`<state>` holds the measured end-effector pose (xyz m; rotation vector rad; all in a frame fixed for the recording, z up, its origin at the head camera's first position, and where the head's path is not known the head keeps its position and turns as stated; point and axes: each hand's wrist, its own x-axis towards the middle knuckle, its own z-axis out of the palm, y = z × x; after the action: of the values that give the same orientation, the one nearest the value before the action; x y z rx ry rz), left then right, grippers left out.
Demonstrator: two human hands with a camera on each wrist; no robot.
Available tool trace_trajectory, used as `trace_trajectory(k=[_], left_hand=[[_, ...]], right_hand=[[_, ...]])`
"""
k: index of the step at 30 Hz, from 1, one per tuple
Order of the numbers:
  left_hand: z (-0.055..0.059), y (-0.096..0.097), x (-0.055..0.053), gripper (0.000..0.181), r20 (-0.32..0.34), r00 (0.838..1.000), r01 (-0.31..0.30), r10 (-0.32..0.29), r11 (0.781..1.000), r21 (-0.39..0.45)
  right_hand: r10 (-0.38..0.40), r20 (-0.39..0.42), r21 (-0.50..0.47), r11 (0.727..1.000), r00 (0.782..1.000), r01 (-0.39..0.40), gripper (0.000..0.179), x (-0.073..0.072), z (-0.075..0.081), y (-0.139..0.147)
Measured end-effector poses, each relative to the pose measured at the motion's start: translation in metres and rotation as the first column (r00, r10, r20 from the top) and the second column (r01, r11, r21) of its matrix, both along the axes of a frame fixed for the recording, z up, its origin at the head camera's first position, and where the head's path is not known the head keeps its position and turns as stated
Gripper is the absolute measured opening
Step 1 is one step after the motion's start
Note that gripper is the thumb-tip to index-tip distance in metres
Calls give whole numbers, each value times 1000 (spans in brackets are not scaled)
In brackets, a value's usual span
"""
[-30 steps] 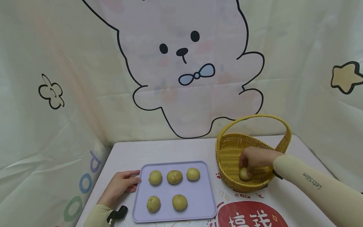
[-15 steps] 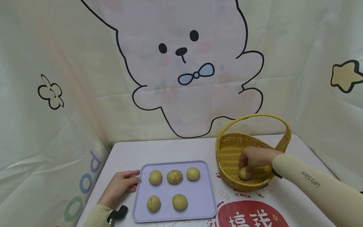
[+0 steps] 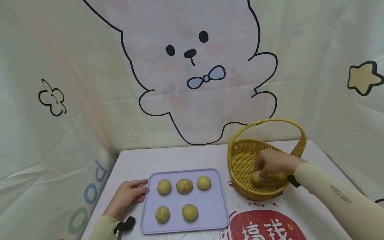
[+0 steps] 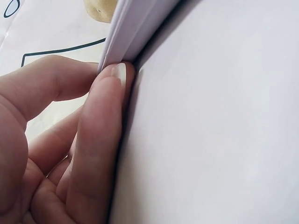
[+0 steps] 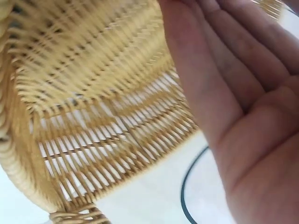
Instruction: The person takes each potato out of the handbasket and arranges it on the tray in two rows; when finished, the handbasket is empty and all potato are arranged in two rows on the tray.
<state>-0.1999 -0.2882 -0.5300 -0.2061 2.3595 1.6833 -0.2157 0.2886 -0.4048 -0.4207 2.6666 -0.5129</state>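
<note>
A lilac tray (image 3: 177, 230) holds several potatoes, with one potato (image 3: 190, 212) at its lower middle. My left hand (image 3: 126, 196) is at the tray's left edge; in the left wrist view its thumb (image 4: 100, 121) and a finger meet at the tray rim (image 4: 140, 32) and pinch it. On the right, my right hand (image 3: 274, 163) reaches into a yellow wicker basket (image 3: 244, 160). It pinches a potato (image 3: 255, 178) low inside, thumb against its near side. The right wrist view shows the palm and basket weave (image 5: 117, 135), while the potato is hidden there.
The basket's tall handle (image 3: 270, 120) arches over the right hand and forearm. Both stand on a white table covering (image 3: 180, 160) with a red printed patch (image 3: 267, 226) at the front. A curtain (image 3: 120, 126) with a cartoon bear hangs behind.
My right hand and forearm have shifted slightly right, and the potato under the fingers has turned or risen a little. The left hand stays at the tray edge.
</note>
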Motion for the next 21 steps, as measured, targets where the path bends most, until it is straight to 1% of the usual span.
trace_trajectory(k=[5, 8, 12, 15, 18, 21], left_hand=[[1, 0, 3, 58, -3, 1000, -4, 4, 1000, 5], [1, 1, 2, 58, 2, 1000, -11, 11, 1000, 2], [1, 1, 1, 58, 4, 1000, -20, 20, 1000, -3], [1, 0, 1, 57, 2, 1000, -18, 18, 1000, -1], [2, 0, 1, 57, 2, 1000, -19, 19, 1000, 0], [3, 1, 1, 57, 2, 1000, -14, 14, 1000, 0]], right_hand=[[-10, -60, -77, 997, 998, 6, 22, 8, 16, 0], [-28, -72, -130, 991, 997, 19, 22, 15, 22, -2], [-34, -81, -183, 983, 996, 18, 23, 25, 24, -8], [-36, -103, -197, 980, 994, 15, 26, 32, 24, -16], [-58, -116, -215, 976, 992, 32, 31, 37, 23, -28], [-76, -108, -239, 970, 991, 48, 32, 44, 22, -44]])
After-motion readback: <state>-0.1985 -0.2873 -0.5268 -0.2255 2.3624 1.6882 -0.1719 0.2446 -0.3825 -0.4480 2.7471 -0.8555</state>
